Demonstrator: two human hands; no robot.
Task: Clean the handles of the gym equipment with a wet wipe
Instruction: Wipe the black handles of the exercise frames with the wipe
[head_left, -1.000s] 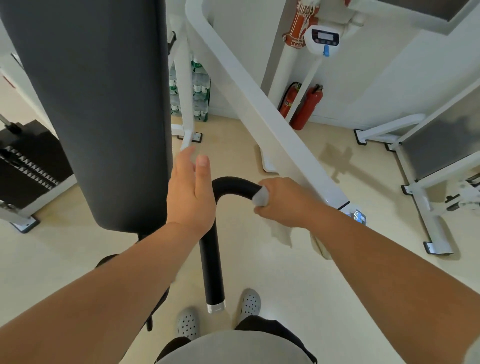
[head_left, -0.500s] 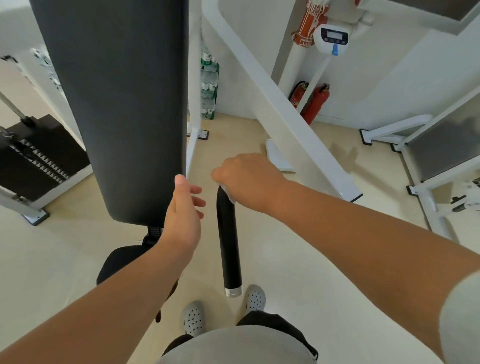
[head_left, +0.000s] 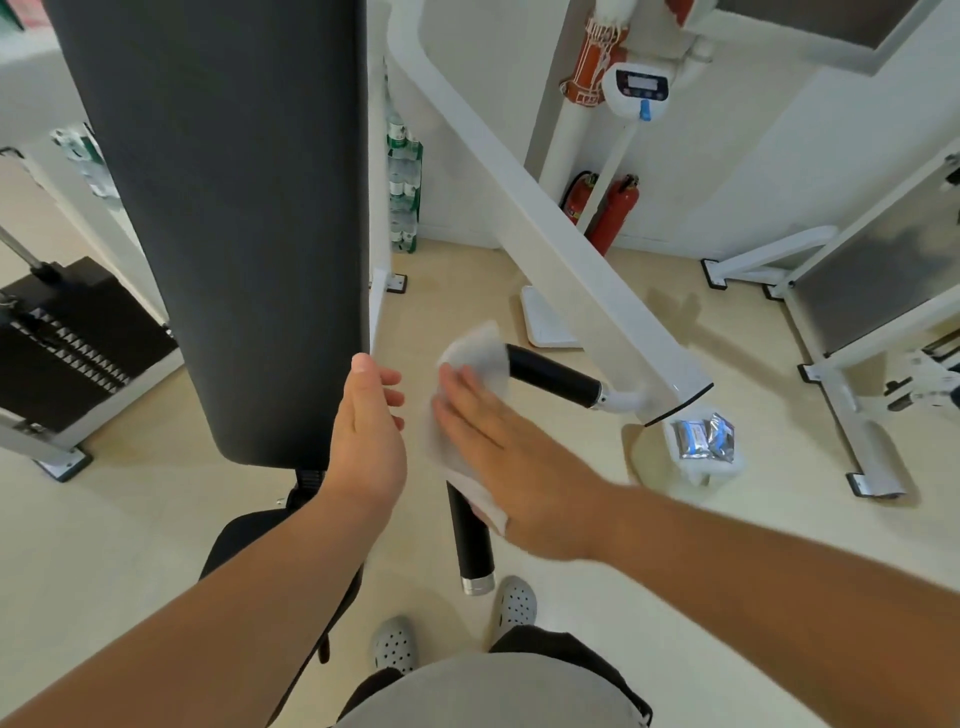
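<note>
A black curved handle with a silver end cap juts from the white machine arm and bends down toward my feet. A white wet wipe is draped over the bend of the handle. My right hand lies flat with its fingers straight, pressing the wipe against the handle. My left hand hovers just left of the handle, fingers apart, holding nothing, beside the lower edge of the black back pad.
A foil wipe packet lies on a white foot plate at the right. A weight stack stands at the left, red fire extinguishers by the far wall, and another white machine frame at the right. My grey clogs are below.
My right hand has opened from a closed grip near the handle's bend to a flat palm on the unfolded wipe. The left hand has stayed beside the pad. The view has shifted left.
</note>
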